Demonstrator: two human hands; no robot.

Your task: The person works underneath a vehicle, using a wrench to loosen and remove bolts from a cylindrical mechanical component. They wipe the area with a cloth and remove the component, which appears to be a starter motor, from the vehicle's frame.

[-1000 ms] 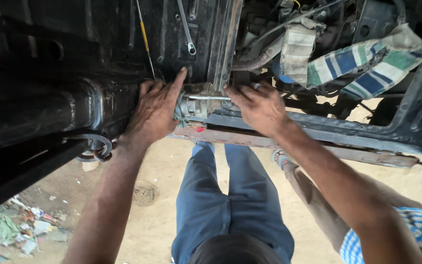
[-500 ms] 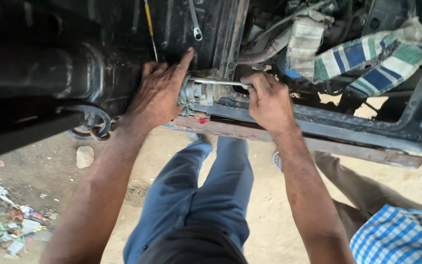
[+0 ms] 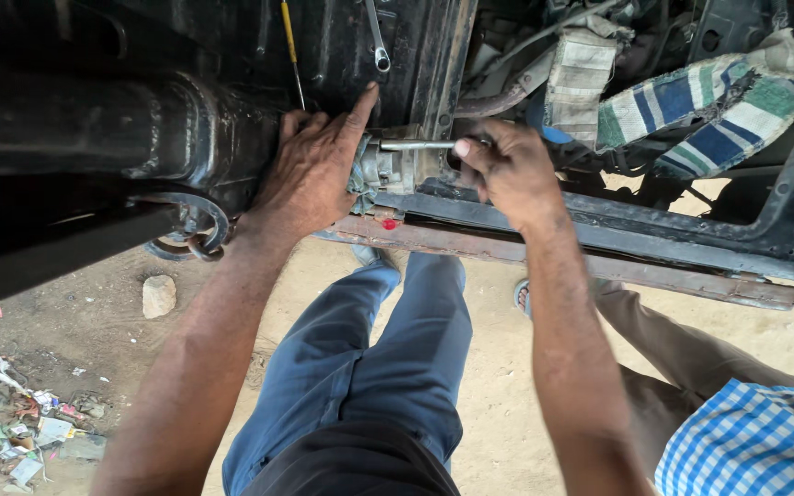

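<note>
Your left hand lies flat, open, on the metal part; your right hand grips the steel rod.

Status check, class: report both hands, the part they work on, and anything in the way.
Left hand flat on grey metal assembly. Right hand grips steel rod at it. Striped cloth beside, not blocking.

the right hand hides the end of the metal rod. the checked shirt is cut off at the corner.

Bright daylight on sandy ground, deep shadow above, slight motion blur
</note>
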